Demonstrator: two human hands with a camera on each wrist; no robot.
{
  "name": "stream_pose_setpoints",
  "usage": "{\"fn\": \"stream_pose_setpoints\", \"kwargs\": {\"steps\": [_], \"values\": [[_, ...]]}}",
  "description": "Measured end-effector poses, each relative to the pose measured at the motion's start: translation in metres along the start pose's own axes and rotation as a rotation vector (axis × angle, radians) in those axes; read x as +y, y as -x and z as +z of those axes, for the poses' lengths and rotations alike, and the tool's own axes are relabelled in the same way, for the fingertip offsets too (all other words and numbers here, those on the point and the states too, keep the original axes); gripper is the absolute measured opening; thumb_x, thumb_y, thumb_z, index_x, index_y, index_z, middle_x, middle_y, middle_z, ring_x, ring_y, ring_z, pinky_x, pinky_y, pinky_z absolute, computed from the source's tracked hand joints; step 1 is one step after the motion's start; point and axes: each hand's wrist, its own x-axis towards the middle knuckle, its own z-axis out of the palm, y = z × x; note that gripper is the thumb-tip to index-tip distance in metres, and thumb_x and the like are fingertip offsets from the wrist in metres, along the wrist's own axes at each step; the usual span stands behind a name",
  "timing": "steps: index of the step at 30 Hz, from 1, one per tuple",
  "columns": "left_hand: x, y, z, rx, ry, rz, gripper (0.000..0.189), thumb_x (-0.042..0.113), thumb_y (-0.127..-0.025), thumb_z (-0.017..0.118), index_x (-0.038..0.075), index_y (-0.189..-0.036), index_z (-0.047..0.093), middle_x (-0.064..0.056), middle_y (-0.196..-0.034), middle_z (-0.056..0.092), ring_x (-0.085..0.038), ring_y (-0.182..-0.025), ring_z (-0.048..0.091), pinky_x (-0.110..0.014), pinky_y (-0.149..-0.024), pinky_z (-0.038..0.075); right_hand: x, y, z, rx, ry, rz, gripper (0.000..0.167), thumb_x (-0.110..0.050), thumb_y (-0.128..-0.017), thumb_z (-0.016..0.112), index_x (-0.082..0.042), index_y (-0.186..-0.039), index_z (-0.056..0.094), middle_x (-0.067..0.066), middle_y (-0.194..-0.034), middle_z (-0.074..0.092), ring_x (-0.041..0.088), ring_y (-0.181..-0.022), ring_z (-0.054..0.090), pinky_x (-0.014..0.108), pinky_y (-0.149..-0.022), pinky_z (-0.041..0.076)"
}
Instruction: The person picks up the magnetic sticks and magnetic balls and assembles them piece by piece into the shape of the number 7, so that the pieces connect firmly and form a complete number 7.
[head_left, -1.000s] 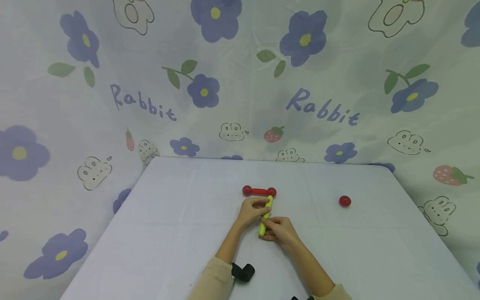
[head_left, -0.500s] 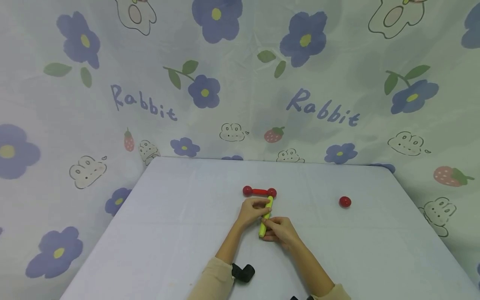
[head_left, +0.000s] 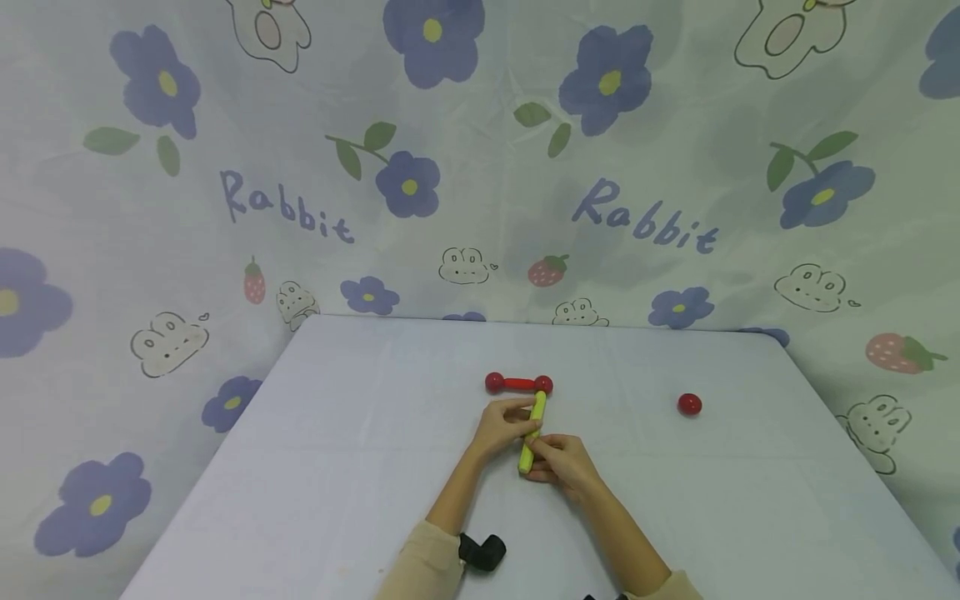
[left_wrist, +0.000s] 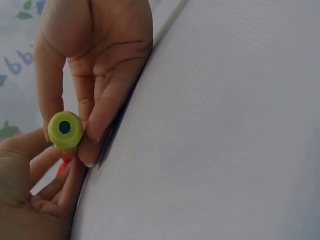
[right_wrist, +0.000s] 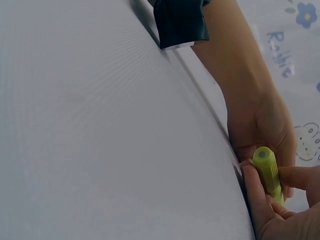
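On the white table a short red rod (head_left: 519, 384) lies between two red balls, the left ball (head_left: 494, 382) and the right ball (head_left: 543, 384). A yellow-green faceted rod (head_left: 526, 458) runs from the right ball toward the person, its far end at the ball; whether they touch is hard to tell. My left hand (head_left: 501, 427) pinches this rod's upper part between thumb and fingers. Nearer the person, my right hand (head_left: 568, 464) pinches its lower part. The left wrist view shows the yellow-green rod's near end (left_wrist: 65, 128) with a dark round centre.
A loose red ball (head_left: 690, 404) rests to the right on the white table (head_left: 735, 500). A black wrist device (head_left: 483, 552) sits on the left forearm. Behind the table hangs a cloth (head_left: 480, 208) printed with flowers and rabbits.
The view has shifted slightly. Both hands keep their pinch on the yellow-green rod, whose near end has swung a touch to the right. The red pieces have stayed put.
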Motion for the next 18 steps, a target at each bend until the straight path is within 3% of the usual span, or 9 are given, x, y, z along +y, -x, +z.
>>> {"fn": "stream_pose_setpoints", "kwargs": {"steps": [9,18], "values": [[0.004,0.009,-0.005,-0.028,0.014,-0.023,0.042,0.003,-0.084,0.066,-0.013,-0.121,0.055,-0.033,-0.105,0.062,-0.034,-0.089,0.066,-0.025,-0.071,0.054,0.0,0.001,-0.001,0.018,-0.034,-0.013,0.043,-0.014,-0.09,0.063,0.019,-0.115,0.052,0.012,-0.086,0.066,0.017,-0.073,0.067,0.033,-0.07,0.058],[0.001,0.012,-0.006,-0.031,0.053,-0.068,0.042,0.004,-0.084,0.066,-0.013,-0.121,0.055,-0.029,-0.103,0.064,-0.03,-0.09,0.067,-0.028,-0.073,0.056,0.002,0.005,-0.001,0.054,-0.086,-0.049,0.047,-0.01,-0.086,0.066,0.018,-0.121,0.049,0.019,-0.103,0.064,0.018,-0.079,0.067,0.033,-0.072,0.057]]}}
